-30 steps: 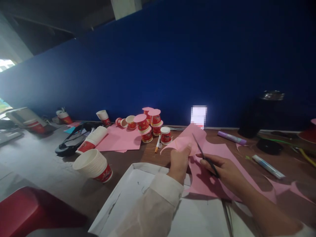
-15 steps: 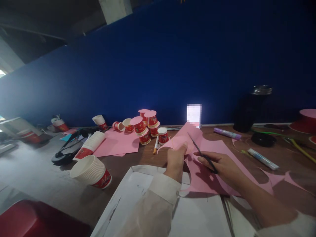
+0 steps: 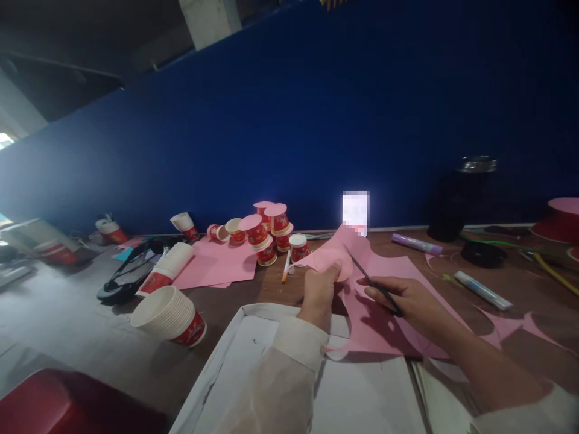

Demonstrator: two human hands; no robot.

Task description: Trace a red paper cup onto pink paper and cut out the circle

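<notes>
A large pink sheet [image 3: 384, 328] with curved cut-outs along its edges lies over a white box lid [image 3: 253, 337] and the brown table. My left hand [image 3: 319, 292] is closed on the sheet's left part, thumb on top, where a rounded piece shows. Black scissors [image 3: 368, 277] are in my right hand [image 3: 400, 298], its fingers around the handles, and their blades point up and left at the paper just right of my left thumb. Whether the blades are fully closed is too small to tell.
Red cups topped with pink discs [image 3: 256, 226] stand behind, left of centre. Stacked paper cups [image 3: 169, 316], pink sheets [image 3: 221, 262] and a headset [image 3: 120, 286] lie left. Right are a purple tube [image 3: 416, 244], a white tube [image 3: 482, 290], a black lid [image 3: 483, 255] and paper scraps [image 3: 506, 325].
My left hand has shifted slightly left, and the rounded pink piece by its thumb has turned a little. The scissors have moved slightly right with my right hand.
</notes>
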